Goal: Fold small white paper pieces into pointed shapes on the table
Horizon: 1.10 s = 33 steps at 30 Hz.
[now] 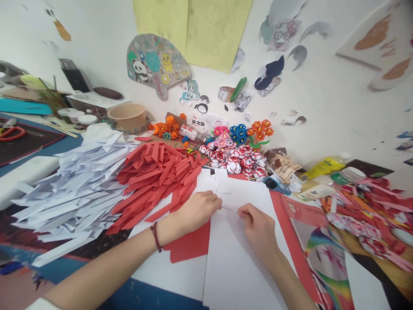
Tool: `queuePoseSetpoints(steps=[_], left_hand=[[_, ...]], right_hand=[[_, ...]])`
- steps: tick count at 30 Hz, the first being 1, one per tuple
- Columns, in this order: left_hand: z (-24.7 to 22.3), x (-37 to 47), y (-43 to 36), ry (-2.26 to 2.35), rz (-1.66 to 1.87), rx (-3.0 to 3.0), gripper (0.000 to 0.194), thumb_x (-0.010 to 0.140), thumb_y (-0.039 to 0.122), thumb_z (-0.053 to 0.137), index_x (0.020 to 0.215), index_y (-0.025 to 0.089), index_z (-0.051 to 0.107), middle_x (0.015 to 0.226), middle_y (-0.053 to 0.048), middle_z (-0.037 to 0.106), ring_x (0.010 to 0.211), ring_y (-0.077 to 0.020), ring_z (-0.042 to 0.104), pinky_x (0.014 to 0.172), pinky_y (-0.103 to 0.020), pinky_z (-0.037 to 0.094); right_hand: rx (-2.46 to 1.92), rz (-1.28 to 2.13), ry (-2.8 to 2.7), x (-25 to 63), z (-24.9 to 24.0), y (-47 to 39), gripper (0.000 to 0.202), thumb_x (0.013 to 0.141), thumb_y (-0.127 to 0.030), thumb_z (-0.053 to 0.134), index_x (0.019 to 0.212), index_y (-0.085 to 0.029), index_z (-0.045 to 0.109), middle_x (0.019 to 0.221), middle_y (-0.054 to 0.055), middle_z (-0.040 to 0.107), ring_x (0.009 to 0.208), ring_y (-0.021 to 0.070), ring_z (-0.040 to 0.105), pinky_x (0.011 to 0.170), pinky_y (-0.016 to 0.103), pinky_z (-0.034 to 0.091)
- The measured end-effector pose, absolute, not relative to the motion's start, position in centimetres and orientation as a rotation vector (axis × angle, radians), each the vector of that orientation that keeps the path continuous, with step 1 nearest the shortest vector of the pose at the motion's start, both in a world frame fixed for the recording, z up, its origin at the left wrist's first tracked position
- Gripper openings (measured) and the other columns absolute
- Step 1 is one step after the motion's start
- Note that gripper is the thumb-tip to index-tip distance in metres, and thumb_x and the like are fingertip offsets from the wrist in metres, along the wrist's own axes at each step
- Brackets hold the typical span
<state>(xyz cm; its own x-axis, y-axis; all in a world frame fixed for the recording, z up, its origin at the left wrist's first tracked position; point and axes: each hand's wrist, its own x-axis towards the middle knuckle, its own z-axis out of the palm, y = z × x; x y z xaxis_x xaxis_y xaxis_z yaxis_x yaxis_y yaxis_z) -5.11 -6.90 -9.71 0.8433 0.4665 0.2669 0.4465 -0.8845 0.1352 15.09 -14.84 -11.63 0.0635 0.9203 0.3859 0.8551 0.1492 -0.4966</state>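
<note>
over on the far left of the bench (29, 172) lies a loose heap of folded white strips (71, 193), fanned out where a reaching arm can sweep one up without looking. just beside it, overlapping its edge, is a matching heap of folded red strips (158, 178), kept apart by colour so the two sorts do not mix. behind them, near the wall, a tan bowl (127, 115) stands upright, well away from the working spot.

in the middle, the left hand (196, 211), a dark red cord round its wrist, rests on a white sheet (232, 258) with fingers curled, the tips pinching one end of a small white paper piece (229, 208). the right hand (258, 228) sits close by and pinches the other end, so the piece is held taut between the two, low over the sheet. a red sheet (190, 245) pokes out from under the white one, the pair serving, it seems, as a flat backing to fold on.

further back, finished red-and-white paper balls (235, 161) cluster together, with bright paper flowers (240, 132) behind them against the wall, out of harm's way. to the right, a yellow tube (319, 168) lies on its side, and beyond it a jumble of red scraps (371, 198) spreads to the edge.
</note>
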Motion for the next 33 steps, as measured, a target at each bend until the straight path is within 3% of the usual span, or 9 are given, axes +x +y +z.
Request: queuePoseSetpoints(steps=[5,9,15,20,24,33], left_hand=[[-9.0,-5.5,-6.3,0.794,0.498,2.985,0.018,0.087,0.006,0.044,0.091,0.016,0.059,0.08,-0.003,0.061,0.076,-0.0173,0.054,0.061,-0.027,0.04],[-5.2,-7.6,-5.2,1.103,0.645,3.0,0.019,0.086,0.006,0.044,0.084,0.015,0.06,0.077,-0.004,0.061,0.073,-0.0168,0.053,0.064,-0.027,0.039],[1.2,-18.1,-4.5,2.045,1.172,2.518,0.023,0.092,0.031,0.044,0.096,0.02,0.064,0.087,-0.003,0.067,0.079,-0.0178,0.058,0.067,-0.026,0.037],[2.0,-26.7,-5.3,2.598,1.071,2.125,0.034,0.091,0.045,0.043,0.1,0.021,0.066,0.081,-0.002,0.065,0.077,-0.0182,0.056,0.064,-0.024,0.031],[0.8,-29.4,-5.2,2.682,0.822,2.079,0.04,0.091,0.049,0.04,0.1,0.021,0.067,0.085,-0.003,0.064,0.078,-0.0196,0.053,0.061,-0.023,0.027],[-0.5,-29.4,-4.1,2.635,0.903,2.121,0.035,0.09,0.045,0.046,0.095,0.019,0.069,0.087,-0.003,0.064,0.076,-0.0162,0.046,0.061,-0.022,0.025]], right_hand=[[-1.68,0.121,-1.765,15.3,-11.7,-14.8,0.016,0.088,-0.024,0.044,0.082,-0.023,0.058,0.075,0.0,0.065,0.065,0.0151,0.058,0.063,0.025,0.043],[-1.617,0.112,-1.819,15.7,-11.8,-14.9,0.017,0.092,-0.029,0.042,0.096,-0.024,0.058,0.089,0.002,0.066,0.069,0.0151,0.06,0.068,0.026,0.045],[-1.565,0.145,-2.02,16.0,-12.2,-15.0,0.023,0.094,-0.027,0.037,0.11,-0.026,0.053,0.1,0.002,0.064,0.083,0.015,0.062,0.074,0.026,0.046],[-1.548,0.137,-2.168,15.8,-12.4,-15.1,0.027,0.096,-0.025,0.032,0.113,-0.027,0.052,0.102,0.002,0.063,0.092,0.0172,0.061,0.078,0.029,0.046],[-1.567,0.135,-2.178,15.7,-12.3,-15.0,0.027,0.096,-0.026,0.032,0.114,-0.027,0.052,0.102,0.002,0.063,0.091,0.0168,0.062,0.077,0.028,0.047],[-1.568,0.111,-2.21,15.6,-12.3,-15.0,0.028,0.095,-0.025,0.032,0.114,-0.028,0.053,0.105,0.001,0.062,0.092,0.0166,0.062,0.078,0.028,0.049]])
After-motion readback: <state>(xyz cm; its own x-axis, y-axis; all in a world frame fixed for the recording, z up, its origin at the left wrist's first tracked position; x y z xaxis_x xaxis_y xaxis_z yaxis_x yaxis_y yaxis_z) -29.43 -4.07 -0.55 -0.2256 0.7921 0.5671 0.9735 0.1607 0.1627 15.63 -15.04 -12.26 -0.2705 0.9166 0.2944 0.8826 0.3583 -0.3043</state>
